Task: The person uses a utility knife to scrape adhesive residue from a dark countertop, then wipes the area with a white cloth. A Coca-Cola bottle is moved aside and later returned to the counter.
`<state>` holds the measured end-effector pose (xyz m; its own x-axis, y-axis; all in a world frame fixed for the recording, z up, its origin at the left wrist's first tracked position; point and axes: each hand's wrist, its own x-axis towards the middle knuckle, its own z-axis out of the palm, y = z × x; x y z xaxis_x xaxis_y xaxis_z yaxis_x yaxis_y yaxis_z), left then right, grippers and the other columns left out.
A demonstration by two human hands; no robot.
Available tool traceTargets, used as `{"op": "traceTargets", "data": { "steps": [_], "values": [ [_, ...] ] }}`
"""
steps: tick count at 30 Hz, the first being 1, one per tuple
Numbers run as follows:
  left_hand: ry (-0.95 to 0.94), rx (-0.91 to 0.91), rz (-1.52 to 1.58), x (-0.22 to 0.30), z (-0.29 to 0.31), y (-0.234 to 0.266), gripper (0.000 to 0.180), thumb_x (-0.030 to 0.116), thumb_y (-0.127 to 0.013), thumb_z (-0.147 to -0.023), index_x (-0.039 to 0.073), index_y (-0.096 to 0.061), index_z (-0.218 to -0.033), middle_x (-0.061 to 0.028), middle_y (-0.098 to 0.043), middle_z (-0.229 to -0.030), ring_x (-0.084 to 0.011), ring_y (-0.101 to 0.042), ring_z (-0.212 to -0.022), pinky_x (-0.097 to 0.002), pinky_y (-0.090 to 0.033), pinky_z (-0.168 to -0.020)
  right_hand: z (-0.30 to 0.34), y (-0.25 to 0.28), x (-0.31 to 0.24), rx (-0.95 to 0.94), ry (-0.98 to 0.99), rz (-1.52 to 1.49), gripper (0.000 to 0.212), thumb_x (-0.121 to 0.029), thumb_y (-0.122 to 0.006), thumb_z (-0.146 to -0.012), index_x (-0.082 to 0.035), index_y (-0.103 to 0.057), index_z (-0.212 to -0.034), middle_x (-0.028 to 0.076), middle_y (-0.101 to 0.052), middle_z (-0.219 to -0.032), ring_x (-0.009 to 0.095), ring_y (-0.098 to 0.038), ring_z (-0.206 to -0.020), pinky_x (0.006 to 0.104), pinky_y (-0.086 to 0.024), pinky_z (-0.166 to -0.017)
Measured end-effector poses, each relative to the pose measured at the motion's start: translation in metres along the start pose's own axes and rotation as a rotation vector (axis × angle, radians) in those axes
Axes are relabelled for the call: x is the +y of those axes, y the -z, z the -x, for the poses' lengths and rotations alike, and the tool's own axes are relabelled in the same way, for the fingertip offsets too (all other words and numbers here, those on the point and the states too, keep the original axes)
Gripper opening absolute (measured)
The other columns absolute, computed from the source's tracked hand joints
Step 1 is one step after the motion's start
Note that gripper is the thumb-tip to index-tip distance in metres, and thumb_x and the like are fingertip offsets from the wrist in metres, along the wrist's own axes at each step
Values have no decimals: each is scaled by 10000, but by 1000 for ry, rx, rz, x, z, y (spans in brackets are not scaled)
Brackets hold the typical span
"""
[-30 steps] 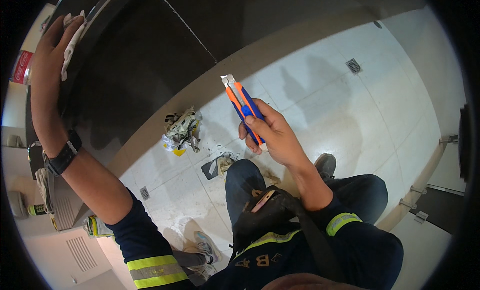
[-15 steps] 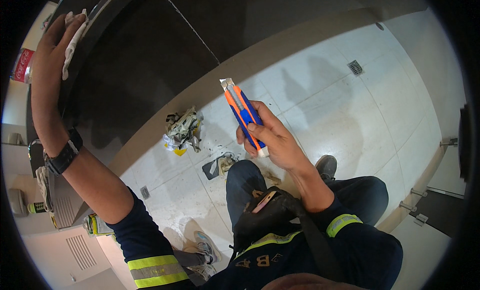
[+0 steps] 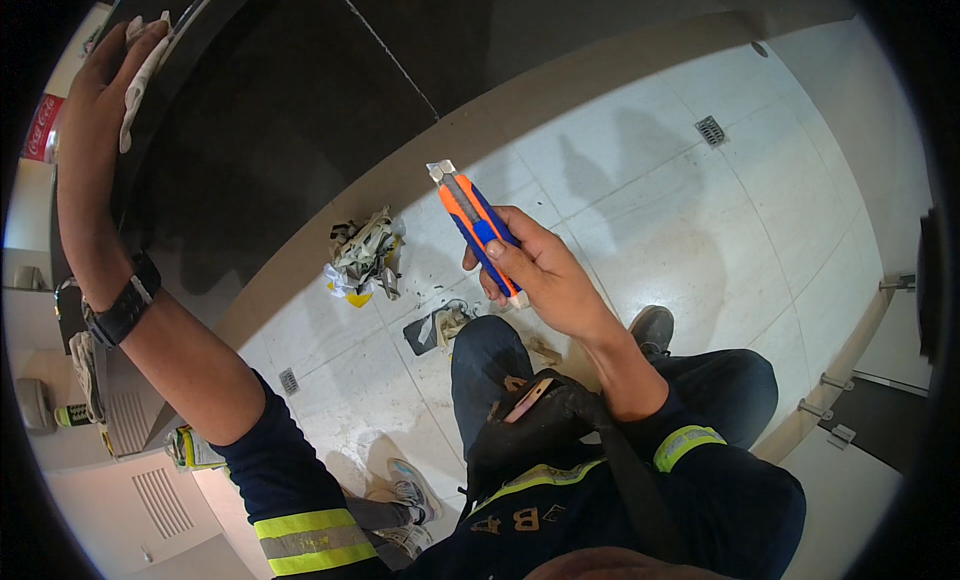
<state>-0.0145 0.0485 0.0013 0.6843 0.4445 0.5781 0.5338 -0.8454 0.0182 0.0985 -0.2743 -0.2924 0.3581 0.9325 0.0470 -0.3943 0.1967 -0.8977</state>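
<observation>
The right hand [image 3: 545, 275] wraps its fingers around one orange and blue knife [image 3: 469, 212], up above the white floor [image 3: 690, 250]. The left hand [image 3: 95, 105] touches one white cloth [image 3: 140, 88]; I cannot tell if its fingers pinch it. Two drains [image 3: 709, 131] and one messy heap [image 3: 368, 255] are on the floor.

From far away, I see a smooth plastic cutter [image 3: 478, 230] with a shiny metal tip [image 3: 440, 170], a rag [image 3: 134, 105] that looks like cloth, shiny floor tiles [image 3: 770, 215] and a metal drain cover [image 3: 710, 131].
</observation>
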Motion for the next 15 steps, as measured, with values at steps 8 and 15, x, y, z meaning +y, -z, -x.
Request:
{"op": "traceTargets", "data": {
  "steps": [8, 15],
  "values": [
    [-120, 86, 16, 3, 4, -2, 547, 482, -628, -1025, 106, -658, -1421, -162, -701, -1329, -227, -707, -1137, -303, -519, -989, 2, -3, 0, -9, 84, 16, 483, -241, -482, -1125, -10, -401, -1542, 86, -619, -995, 105, -541, -743, 276, -485, -674],
    [-23, 22, 32, 5, 2, -1, 542, 455, -626, -1030, 83, -649, -1423, -179, -705, -1318, -226, -703, -1152, -293, -508, -1009, 3, 0, -3, 30, 57, 19, 352, -258, -465, -1134, -1, -511, -1370, 74, -612, -914, 83, -506, -670, 244, -447, -635]
  ]
}}
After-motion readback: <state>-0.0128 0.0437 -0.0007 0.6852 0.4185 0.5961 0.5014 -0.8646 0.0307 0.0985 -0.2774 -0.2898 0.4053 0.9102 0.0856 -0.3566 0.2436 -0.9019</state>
